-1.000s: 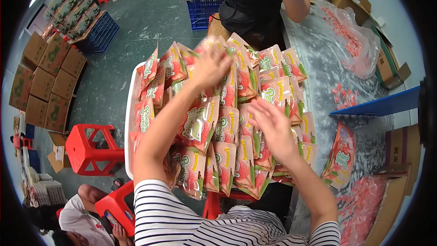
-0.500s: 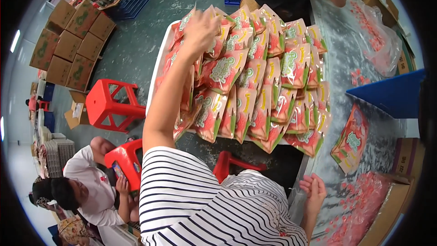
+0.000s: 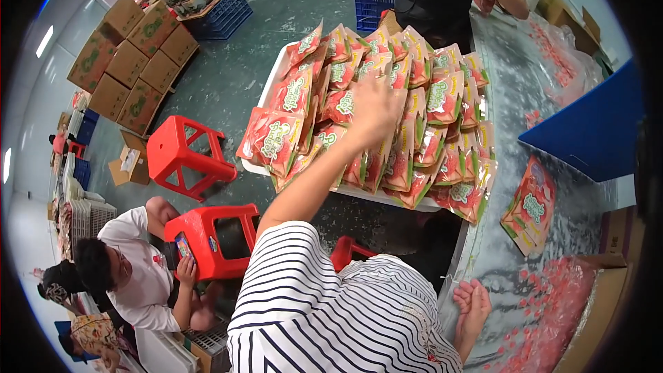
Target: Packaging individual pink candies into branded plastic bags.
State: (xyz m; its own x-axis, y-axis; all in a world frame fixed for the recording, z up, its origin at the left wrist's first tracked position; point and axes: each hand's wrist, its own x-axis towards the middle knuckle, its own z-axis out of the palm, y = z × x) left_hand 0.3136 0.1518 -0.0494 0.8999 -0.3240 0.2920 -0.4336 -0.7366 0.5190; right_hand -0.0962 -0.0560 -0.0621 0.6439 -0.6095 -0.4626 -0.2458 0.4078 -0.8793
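Note:
My left hand (image 3: 376, 107) reaches over the middle of a pile of red and green candy pouches (image 3: 442, 97), its fingers at the pouches there. They are blurred, so I cannot tell whether they grip one. The pouches stand in overlapping rows in a white tray (image 3: 275, 69). Several lean at its left end. Near the table's edge, my right hand (image 3: 472, 307) rests palm up with its fingers curled in, nothing visible in it. One flat pouch (image 3: 532, 211) lies on the table (image 3: 483, 249) just beyond that hand.
Loose pink candies (image 3: 552, 304) spill from a clear bag at the lower right. A blue panel (image 3: 587, 124) stands on the table. Red stools (image 3: 181, 148) stand to the left, where a person (image 3: 138, 262) sits. Another person (image 3: 442, 0) works at the far end. Stacked cartons (image 3: 131, 62) stand behind.
My left hand has moved right and nearer, from the tray's far left to the middle of the pile. The fingers of my right hand have curled in. The view has shifted slightly.

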